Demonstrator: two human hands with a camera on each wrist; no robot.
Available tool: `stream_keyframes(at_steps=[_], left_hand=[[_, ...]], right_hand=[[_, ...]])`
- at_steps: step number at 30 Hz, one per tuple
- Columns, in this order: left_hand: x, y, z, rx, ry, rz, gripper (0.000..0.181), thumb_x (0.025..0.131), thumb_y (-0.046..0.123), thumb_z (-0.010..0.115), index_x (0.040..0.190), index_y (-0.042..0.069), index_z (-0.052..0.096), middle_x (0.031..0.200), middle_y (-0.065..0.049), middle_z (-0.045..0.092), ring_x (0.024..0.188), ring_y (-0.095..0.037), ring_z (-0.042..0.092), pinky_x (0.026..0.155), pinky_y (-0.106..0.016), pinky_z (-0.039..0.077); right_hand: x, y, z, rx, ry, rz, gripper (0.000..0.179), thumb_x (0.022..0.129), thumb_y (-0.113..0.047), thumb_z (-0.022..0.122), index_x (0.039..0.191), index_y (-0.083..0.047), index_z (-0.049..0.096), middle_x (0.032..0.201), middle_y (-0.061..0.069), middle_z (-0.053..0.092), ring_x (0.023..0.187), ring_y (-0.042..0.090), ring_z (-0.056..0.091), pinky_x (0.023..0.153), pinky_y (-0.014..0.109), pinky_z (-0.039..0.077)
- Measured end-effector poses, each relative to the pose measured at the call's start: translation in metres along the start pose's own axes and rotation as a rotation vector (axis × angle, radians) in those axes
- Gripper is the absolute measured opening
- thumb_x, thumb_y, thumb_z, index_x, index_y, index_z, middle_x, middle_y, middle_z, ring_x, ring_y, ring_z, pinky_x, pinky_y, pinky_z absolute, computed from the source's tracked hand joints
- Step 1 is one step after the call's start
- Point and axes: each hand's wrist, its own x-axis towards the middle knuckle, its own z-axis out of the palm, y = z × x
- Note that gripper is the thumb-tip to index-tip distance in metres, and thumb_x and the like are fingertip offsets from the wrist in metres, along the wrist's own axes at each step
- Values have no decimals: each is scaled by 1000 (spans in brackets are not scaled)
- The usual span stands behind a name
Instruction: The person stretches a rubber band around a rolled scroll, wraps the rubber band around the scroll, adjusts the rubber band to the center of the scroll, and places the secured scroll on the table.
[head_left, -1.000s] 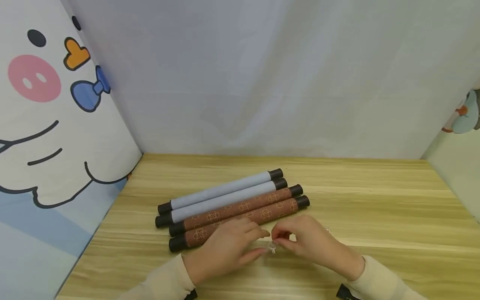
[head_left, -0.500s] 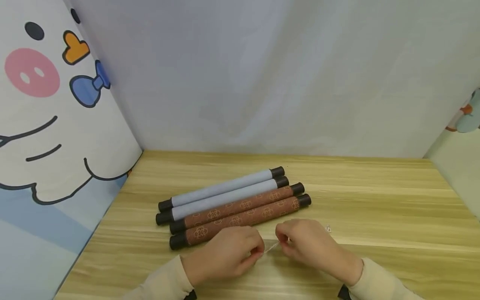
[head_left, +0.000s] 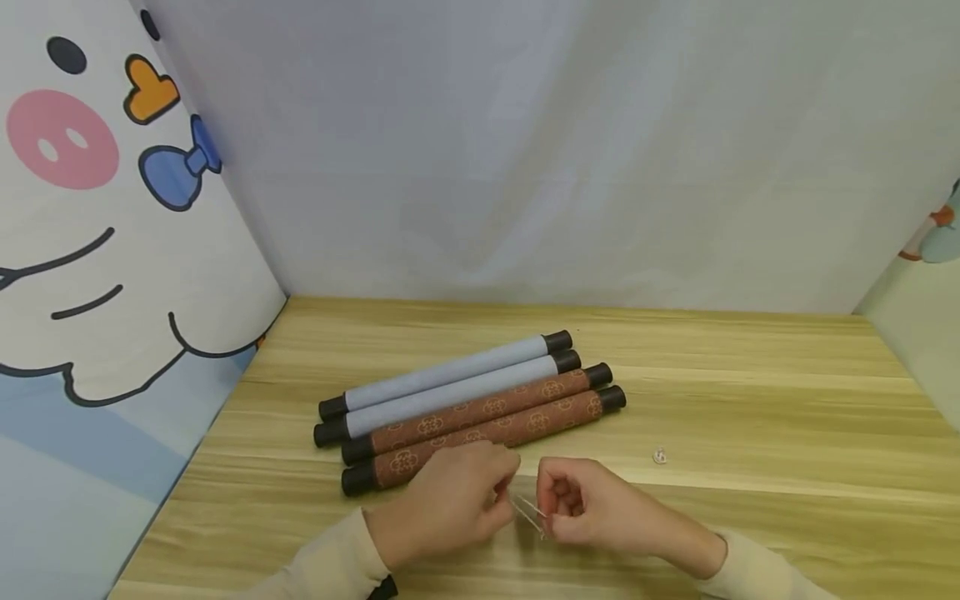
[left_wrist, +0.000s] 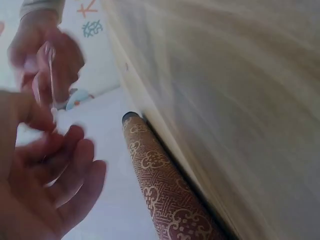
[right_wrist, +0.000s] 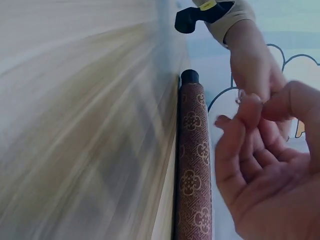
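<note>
Between my two hands runs a thin whitish cord (head_left: 531, 508), which shows as two close strands in the head view. My left hand (head_left: 457, 492) pinches one end between thumb and forefinger. The other end is in the fingertips of my right hand (head_left: 592, 508), whose fingers are curled. In the left wrist view the cord (left_wrist: 52, 80) stretches from the near fingertips to the far hand. The left hand partly covers the near brown patterned scroll (head_left: 540, 425), which has black end knobs.
Beside it lie another brown scroll (head_left: 495, 407) and two pale blue scrolls (head_left: 450, 392) (head_left: 450, 367), side by side and slanted. A small clear coiled bit (head_left: 659, 456) rests on the wooden table (head_left: 787, 400) to the right. A cartoon-printed sheet (head_left: 150, 275) borders the left.
The left hand has gone from loosely spread fingers to pinching the cord. Both hands have drawn the cord out between them, and the right hand has moved slightly down and turned.
</note>
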Motion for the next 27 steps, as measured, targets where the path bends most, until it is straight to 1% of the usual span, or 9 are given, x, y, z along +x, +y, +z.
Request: stream_keyframes(at_steps=[3,5,9,11,13,16,21,24,27], left_hand=[[0,1,-1,-53,148,-52,22,72,11,65,74,20,44,69,12,43,64,0,40,55,-10,32],[1,1,-2,-102,177,-34,21,73,8,65,75,18,47,71,11,47,66,0,44,57,-8,36],[1,1,0,-138,60,10,21,76,9,68,76,20,50,72,11,53,67,2,45,60,-7,36],[1,2,1,-130,-5,14,20,77,11,69,76,20,51,72,12,55,66,3,44,59,-7,35],[0,2,2,-125,-23,1,19,76,12,70,78,21,53,73,12,57,67,3,45,58,-8,35],[0,2,1,-127,-10,17,21,77,14,73,79,22,54,75,13,57,68,4,47,60,-7,36],[-2,1,-4,-167,26,152,21,79,9,73,79,20,54,72,11,56,65,6,46,59,-2,34],[-2,0,-9,-216,54,184,20,81,6,72,82,18,56,72,9,57,63,5,48,58,-1,34],[-2,0,-11,-205,76,184,20,82,7,73,84,18,57,71,9,58,60,5,47,56,0,32]], right_hand=[[-1,2,1,-68,-19,18,22,79,8,56,96,-6,56,76,-6,56,66,-5,49,57,13,42],[0,3,0,-133,46,-19,23,80,8,55,96,-9,60,76,-6,58,68,-4,50,59,15,44],[1,2,-1,-176,252,-60,22,85,7,54,86,-12,65,81,3,64,75,0,55,64,21,50],[2,2,-1,-152,300,-51,18,90,3,55,91,-12,66,90,6,67,84,3,60,70,24,53],[3,1,1,-139,256,-30,14,94,-7,59,106,-13,65,104,6,68,95,6,62,78,26,56],[7,2,4,-185,186,-28,30,93,-24,68,120,-14,60,109,3,69,98,5,63,82,26,57],[7,3,4,-231,185,-20,12,89,-17,71,100,-14,68,80,0,70,74,-3,59,68,21,54],[6,2,4,-204,172,-7,10,90,-18,71,99,-15,70,84,0,71,77,-4,60,67,21,54],[6,1,6,-160,143,-2,19,91,-25,70,105,-13,71,91,3,73,83,-3,63,68,23,56]])
